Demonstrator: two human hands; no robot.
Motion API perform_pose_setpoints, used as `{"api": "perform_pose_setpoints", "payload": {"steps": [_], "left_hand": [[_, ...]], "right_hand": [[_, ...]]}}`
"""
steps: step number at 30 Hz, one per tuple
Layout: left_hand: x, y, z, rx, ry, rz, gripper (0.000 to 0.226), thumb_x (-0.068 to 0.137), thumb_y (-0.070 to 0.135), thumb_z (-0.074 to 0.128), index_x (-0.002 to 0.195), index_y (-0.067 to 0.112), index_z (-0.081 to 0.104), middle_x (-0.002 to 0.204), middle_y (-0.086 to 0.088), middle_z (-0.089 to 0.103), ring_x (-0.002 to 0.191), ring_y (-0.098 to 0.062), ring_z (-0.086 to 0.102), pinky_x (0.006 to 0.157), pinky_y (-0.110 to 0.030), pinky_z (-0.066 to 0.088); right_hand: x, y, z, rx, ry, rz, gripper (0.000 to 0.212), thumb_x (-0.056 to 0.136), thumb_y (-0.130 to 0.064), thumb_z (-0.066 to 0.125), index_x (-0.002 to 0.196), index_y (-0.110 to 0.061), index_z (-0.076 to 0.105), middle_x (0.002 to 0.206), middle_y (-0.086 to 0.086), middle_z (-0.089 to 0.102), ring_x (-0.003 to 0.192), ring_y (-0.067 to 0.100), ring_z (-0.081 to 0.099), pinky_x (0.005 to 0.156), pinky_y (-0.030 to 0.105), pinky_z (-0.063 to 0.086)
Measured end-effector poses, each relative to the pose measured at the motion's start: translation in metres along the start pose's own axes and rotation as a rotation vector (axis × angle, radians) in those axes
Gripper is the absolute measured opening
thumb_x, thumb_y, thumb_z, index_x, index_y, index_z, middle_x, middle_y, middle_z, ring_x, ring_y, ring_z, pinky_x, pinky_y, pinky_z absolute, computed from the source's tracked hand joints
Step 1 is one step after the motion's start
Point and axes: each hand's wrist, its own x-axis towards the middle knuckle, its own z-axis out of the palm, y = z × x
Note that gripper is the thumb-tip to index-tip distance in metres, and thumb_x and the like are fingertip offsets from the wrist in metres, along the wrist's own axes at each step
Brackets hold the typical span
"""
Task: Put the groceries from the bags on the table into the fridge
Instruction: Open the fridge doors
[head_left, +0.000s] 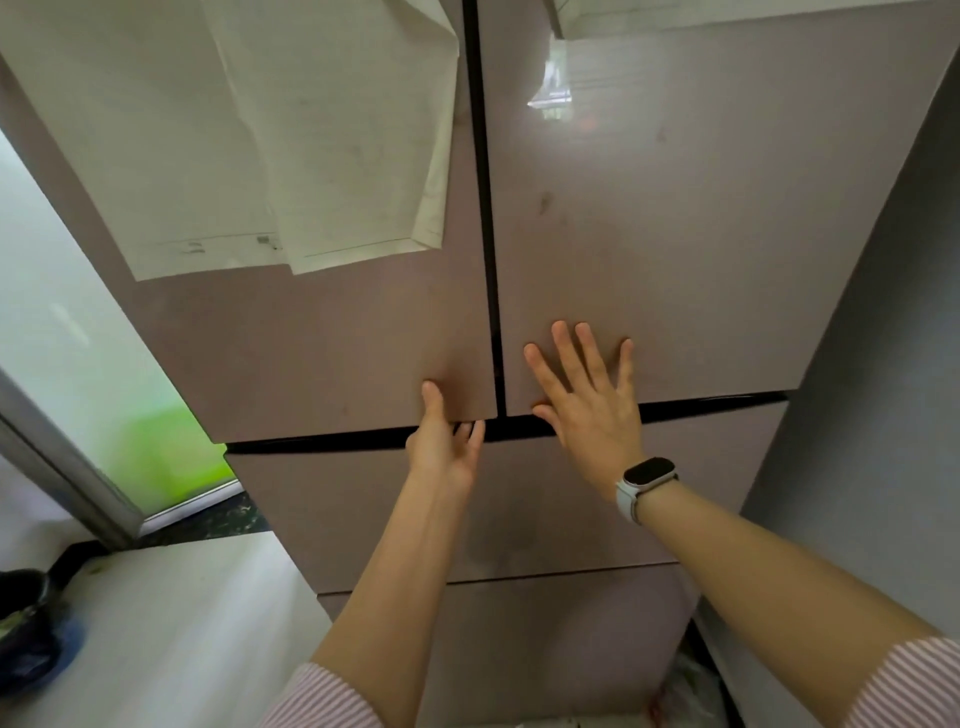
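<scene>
Standing at the closed fridge (675, 234), with left hand (441, 441) hooked under the bottom edge of its left upper door (311, 353), fingers curled into the gap and thumb on the face. Pressed right hand (587, 400) flat and fully spread on the right upper door (701, 291), gripping nothing. Showed no groceries or bags; seemingly all still to load.

Both arms stretched forward, bare forearms, striped sleeves pushed up. Left hand (441, 441) palm-up, thumb pointing up, fingers curled under an edge. Right hand (587, 395) flat, fingers spread wide, palm pressed forward, watch (647, 480) strapped on wrist.
</scene>
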Motion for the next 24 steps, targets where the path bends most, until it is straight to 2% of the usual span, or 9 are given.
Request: {"api": "perform_pose_setpoints", "payload": {"steps": [6,14,16,17,19,22,24], "left_hand": [[0.001,-0.004,-0.001,0.063,0.003,0.068,0.061,0.091,0.037,0.054,0.134,-0.002,0.037,0.138,-0.016,0.047,0.125,-0.027,0.048,0.104,-0.038,0.04],[-0.005,-0.004,-0.005,0.046,-0.005,0.086,0.059,0.091,0.035,0.052,0.135,-0.003,0.037,0.138,-0.016,0.047,0.124,-0.028,0.049,0.105,-0.041,0.04],[-0.007,-0.005,-0.006,0.052,0.004,0.1,0.059,0.092,0.035,0.051,0.135,-0.003,0.038,0.138,-0.015,0.048,0.124,-0.028,0.049,0.104,-0.041,0.041],[-0.01,-0.006,-0.008,0.064,0.012,0.106,0.058,0.092,0.036,0.051,0.133,-0.003,0.039,0.136,-0.014,0.049,0.123,-0.028,0.05,0.102,-0.041,0.042],[-0.019,-0.007,-0.018,0.09,0.034,0.115,0.054,0.092,0.035,0.05,0.126,-0.006,0.042,0.129,-0.014,0.053,0.119,-0.029,0.052,0.101,-0.043,0.044],[-0.03,-0.003,-0.031,0.12,0.021,0.101,0.044,0.091,0.035,0.052,0.113,-0.003,0.046,0.119,-0.016,0.057,0.113,-0.029,0.056,0.1,-0.046,0.044],[-0.036,0.0,-0.033,0.14,0.022,0.095,0.044,0.09,0.036,0.053,0.112,-0.002,0.047,0.117,-0.016,0.057,0.11,-0.028,0.057,0.098,-0.043,0.046]], "right_hand": [[0.0,0.001,0.003,-0.006,0.014,0.005,0.105,0.072,-0.041,0.07,0.145,-0.027,-0.005,0.152,0.002,-0.026,0.141,0.022,-0.019,0.104,0.063,0.01],[0.0,0.006,0.0,0.063,-0.001,-0.001,0.11,0.07,-0.03,0.076,0.144,-0.03,-0.005,0.152,-0.003,-0.025,0.141,0.018,-0.019,0.103,0.062,0.007],[0.001,0.006,0.0,0.078,-0.009,0.004,0.11,0.069,-0.029,0.076,0.144,-0.031,-0.005,0.154,-0.002,-0.02,0.14,0.018,-0.019,0.102,0.063,0.007],[0.001,0.005,0.001,0.089,-0.013,0.014,0.109,0.069,-0.028,0.076,0.145,-0.031,-0.002,0.155,0.001,-0.012,0.141,0.018,-0.018,0.101,0.063,0.008],[0.002,0.003,0.0,0.104,-0.001,0.026,0.101,0.069,-0.026,0.077,0.145,-0.029,0.01,0.154,0.003,0.003,0.142,0.021,-0.011,0.1,0.066,0.01],[0.001,0.002,-0.008,0.118,0.011,0.001,0.091,0.073,-0.023,0.072,0.143,-0.025,0.015,0.155,0.002,-0.009,0.14,0.028,0.004,0.101,0.066,0.01],[0.001,0.001,-0.011,0.136,0.011,0.012,0.09,0.072,-0.019,0.074,0.143,-0.023,0.019,0.154,0.003,0.0,0.139,0.029,0.009,0.101,0.066,0.013]]}}
